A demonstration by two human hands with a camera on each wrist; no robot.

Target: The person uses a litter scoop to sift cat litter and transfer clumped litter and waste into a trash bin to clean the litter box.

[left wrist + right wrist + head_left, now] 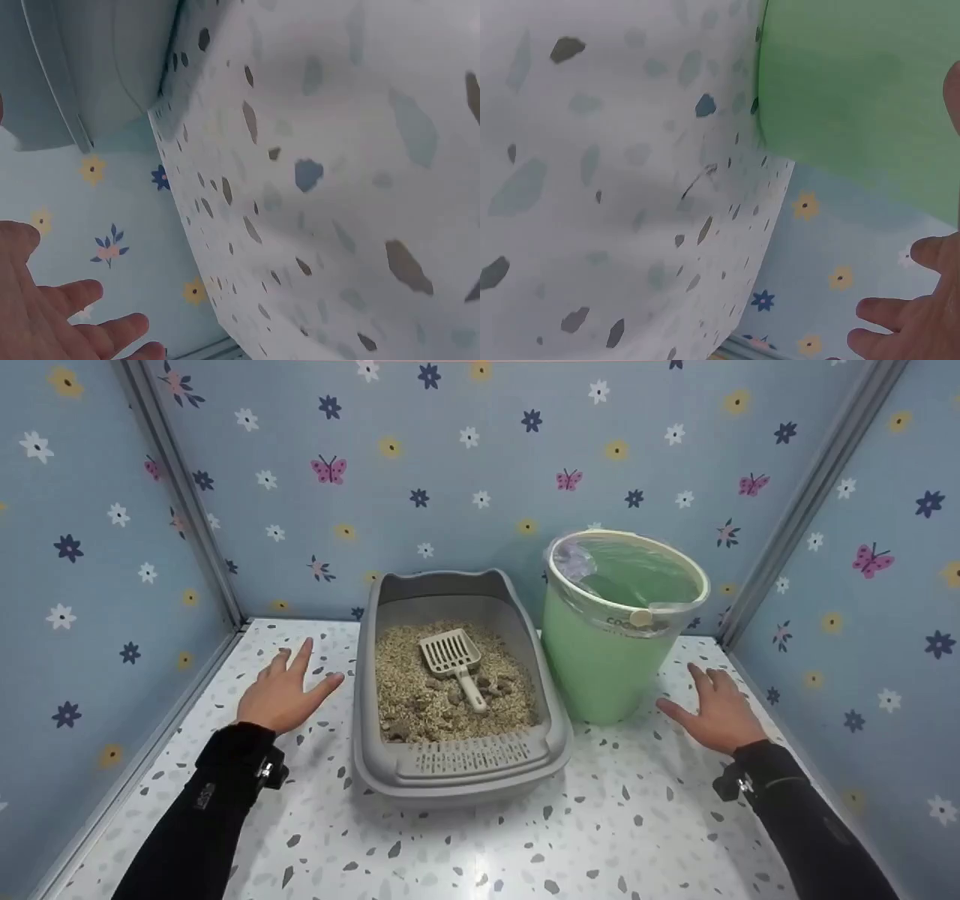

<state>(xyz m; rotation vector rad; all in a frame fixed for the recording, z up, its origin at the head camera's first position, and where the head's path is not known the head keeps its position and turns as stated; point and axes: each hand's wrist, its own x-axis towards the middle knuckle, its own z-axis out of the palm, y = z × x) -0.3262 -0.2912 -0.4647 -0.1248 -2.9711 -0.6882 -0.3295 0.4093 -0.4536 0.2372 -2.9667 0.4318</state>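
Note:
My left hand (281,694) is spread to the left of a grey litter box (365,682), holding nothing. In the left wrist view, fingers of that hand (67,322) extend in front of the wallpaper. My right hand (720,712), also spread and holding nothing, is just right of a green trash bin (600,675). The right wrist view shows its fingers (889,313) below the bin's green side. Inside the box, tan granular litter (420,712) with darker clumps surrounds a pale slotted litter scoop (452,651), whose handle points toward me.
A clear plastic liner (577,561) is folded over the bin's rim. Box and bin stand side by side on a white speckled tabletop (480,847). Blue flowered wall panels (480,457) in metal frames (180,495) enclose the back and both sides.

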